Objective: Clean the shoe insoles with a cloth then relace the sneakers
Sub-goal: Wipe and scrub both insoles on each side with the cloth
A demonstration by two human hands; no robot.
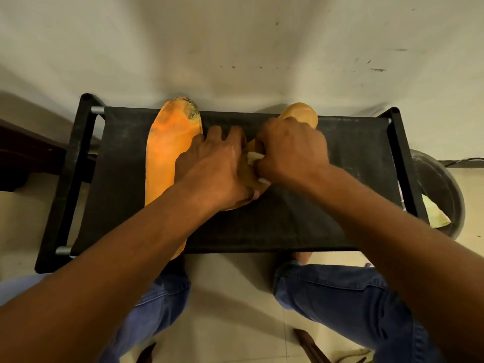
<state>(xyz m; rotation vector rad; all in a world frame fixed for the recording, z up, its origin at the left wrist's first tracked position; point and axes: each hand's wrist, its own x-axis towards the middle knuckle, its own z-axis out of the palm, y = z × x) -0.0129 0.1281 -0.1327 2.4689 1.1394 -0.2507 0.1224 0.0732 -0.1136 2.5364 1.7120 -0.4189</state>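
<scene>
Pinching white cloth (253, 156), R hand (290, 150) rubs insole (301, 112); L hand (217, 163) flat on it; bucket (442, 189) w/ paper (434, 213)

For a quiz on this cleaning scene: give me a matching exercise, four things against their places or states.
Things:
1. left insole
2. right insole
3. cloth
4. bucket

States:
A. on the floor beside the black stand
B. lying uncovered, dark stain at its toe
C. mostly covered by both hands
D. white, gripped by the right hand

Pairs: 1-B, 2-C, 3-D, 4-A
</scene>
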